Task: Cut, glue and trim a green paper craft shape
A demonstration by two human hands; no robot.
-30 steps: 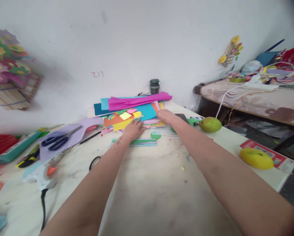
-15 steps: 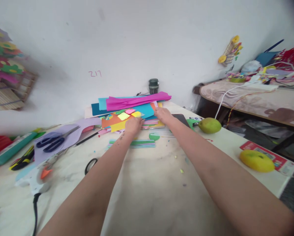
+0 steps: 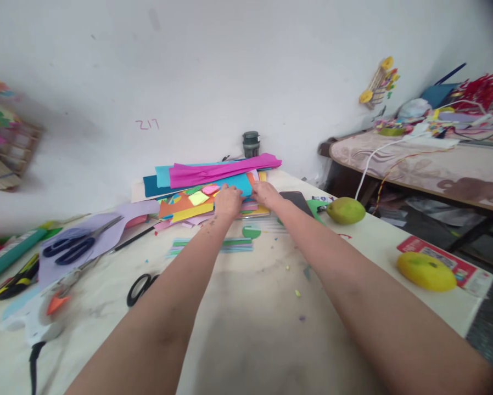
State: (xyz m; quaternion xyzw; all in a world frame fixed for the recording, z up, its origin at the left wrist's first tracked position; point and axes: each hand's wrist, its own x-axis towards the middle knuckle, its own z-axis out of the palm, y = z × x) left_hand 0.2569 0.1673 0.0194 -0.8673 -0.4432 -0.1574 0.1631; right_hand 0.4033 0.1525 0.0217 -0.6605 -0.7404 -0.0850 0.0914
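At the back of the table both arms reach into a pile of coloured craft sheets. My left hand (image 3: 229, 202) has its fingers curled over the lower edge of a blue sheet (image 3: 239, 182). At that sheet's right end, my right hand (image 3: 265, 194) is closed with its fingertips on the edge. Yellow and pink cut pieces (image 3: 197, 198) lie on an orange sheet (image 3: 170, 207) left of my left hand. A rumpled magenta sheet (image 3: 224, 171) lies behind the blue one. Thin pale strips (image 3: 238, 245) are on the table in front.
At left are dark-handled scissors (image 3: 79, 244) on a lilac sheet (image 3: 136, 209), a yellow-black cutter (image 3: 18, 278) and a white glue gun (image 3: 36, 318). Black handle loops (image 3: 141, 288) lie by my left forearm. Two mangoes (image 3: 346, 210) and a dark flat object (image 3: 298, 202) are at right.
My left hand has moved up from below the blue sheet onto its lower edge, covering a yellow piece. My right hand stays at the right end. The view has shifted slightly right.
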